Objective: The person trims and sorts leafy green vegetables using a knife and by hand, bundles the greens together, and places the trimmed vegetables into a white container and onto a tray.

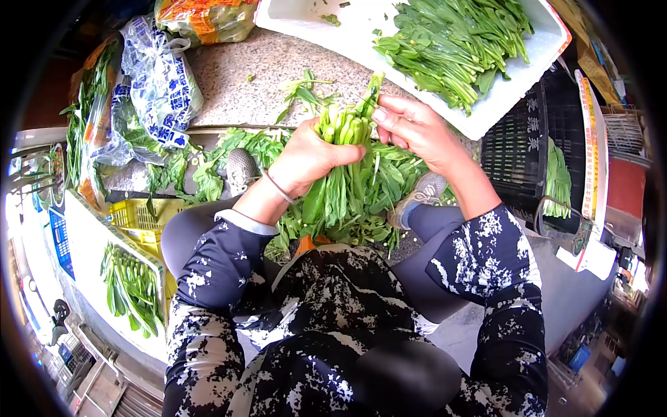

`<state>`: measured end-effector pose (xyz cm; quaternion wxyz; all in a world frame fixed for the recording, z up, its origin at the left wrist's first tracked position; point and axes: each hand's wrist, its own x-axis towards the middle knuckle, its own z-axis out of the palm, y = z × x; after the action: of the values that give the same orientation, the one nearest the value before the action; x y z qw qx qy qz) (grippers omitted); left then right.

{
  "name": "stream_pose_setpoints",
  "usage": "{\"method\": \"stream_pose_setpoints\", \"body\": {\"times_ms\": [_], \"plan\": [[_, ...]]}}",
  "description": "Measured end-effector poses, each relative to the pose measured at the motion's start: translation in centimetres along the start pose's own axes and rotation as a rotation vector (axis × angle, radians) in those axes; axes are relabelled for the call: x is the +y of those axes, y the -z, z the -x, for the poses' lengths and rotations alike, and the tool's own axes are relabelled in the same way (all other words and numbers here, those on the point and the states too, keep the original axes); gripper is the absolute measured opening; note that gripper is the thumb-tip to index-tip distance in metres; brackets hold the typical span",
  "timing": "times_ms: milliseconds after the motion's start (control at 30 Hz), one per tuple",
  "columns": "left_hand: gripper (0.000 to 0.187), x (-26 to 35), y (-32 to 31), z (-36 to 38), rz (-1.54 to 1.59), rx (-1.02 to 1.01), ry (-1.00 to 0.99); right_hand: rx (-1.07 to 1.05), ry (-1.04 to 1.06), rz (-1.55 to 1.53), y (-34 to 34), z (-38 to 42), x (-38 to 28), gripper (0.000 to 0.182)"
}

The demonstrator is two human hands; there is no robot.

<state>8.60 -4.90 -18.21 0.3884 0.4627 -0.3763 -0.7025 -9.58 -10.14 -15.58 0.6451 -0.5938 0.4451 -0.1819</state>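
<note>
My left hand [309, 156] is wrapped round a bunch of leafy green vegetables [340, 187], cut stalk ends up and leaves hanging down. Beside it, my right hand [417, 128] has its thumb and fingers closed on a single green stalk [372, 90] at the top of the bunch. Just beyond my hands, a few loose leafy sprigs [302, 90] lie on the speckled stone slab [236, 76]. Below the bunch, a heap of loose leaves [399, 170] covers the ground between my shoes.
A white foam box [299, 17] with a pile of greens stands at the upper right, a black crate [514, 146] beside it. Another foam box [90, 243] holding greens is at left, near a yellow crate [139, 212]. Plastic-bagged vegetables [163, 83] sit at the upper left.
</note>
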Motion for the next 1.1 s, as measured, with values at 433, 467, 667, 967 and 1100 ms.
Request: {"method": "stream_pose_setpoints", "body": {"times_ms": [433, 467, 667, 967, 1100], "plan": [[0.026, 0.1, 0.1, 0.7, -0.233, 0.061, -0.007, 0.127, -0.171, -0.37, 1.3, -0.7, 0.5, 0.03], [0.027, 0.1, 0.1, 0.7, -0.221, 0.066, 0.007, 0.126, -0.171, -0.369, 1.3, -0.7, 0.6, 0.03], [0.027, 0.0, 0.1, 0.7, -0.254, 0.068, 0.009, 0.092, -0.09, -0.304, 0.8, -1.0, 1.6, 0.034], [0.026, -0.2, 0.5, 0.7, -0.128, 0.048, 0.012, 0.211, -0.088, -0.277, 0.2, -1.1, 1.7, 0.028], [0.033, -0.5, 1.0, 1.0, -0.104, -0.009, -0.003, 0.025, -0.211, -0.565, 1.6, -1.2, 3.0, 0.032]]}}
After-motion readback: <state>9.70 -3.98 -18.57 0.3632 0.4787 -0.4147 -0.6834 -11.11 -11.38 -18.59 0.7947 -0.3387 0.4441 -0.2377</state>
